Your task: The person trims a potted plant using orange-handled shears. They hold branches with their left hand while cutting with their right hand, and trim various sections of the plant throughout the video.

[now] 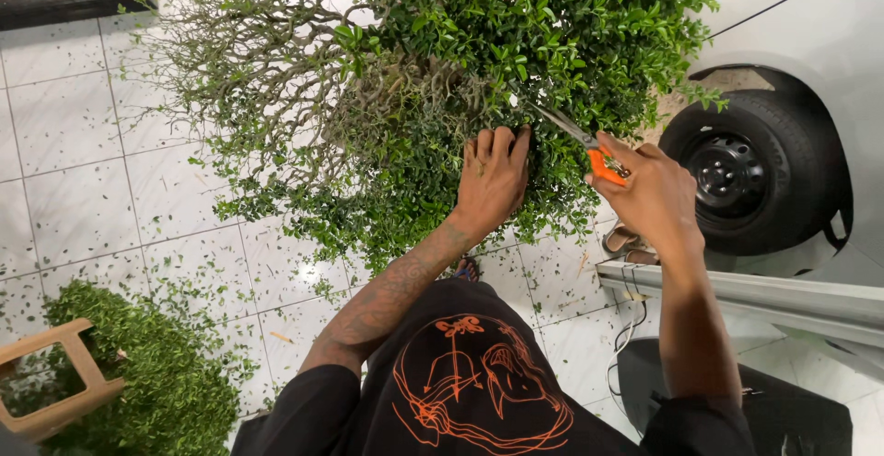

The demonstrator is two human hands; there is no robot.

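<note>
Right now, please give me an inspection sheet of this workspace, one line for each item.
Surface: white tiled floor, wet-looking.
Job's things: bushy potted shrub; orange-handled scissors.
Clutter: cut leaves scattered; clippings heap beside a wooden stool.
Hands: left hand presses into the foliage; right hand holds the scissors, blades in the leaves.
Cables: thin cords by a dark bag.
Surroundings: white car, wheel; sandals.

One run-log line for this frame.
left hand: pressed into shrub foliage | right hand: holds orange-handled scissors, blades at the leaves | floor: strewn with clippings
</note>
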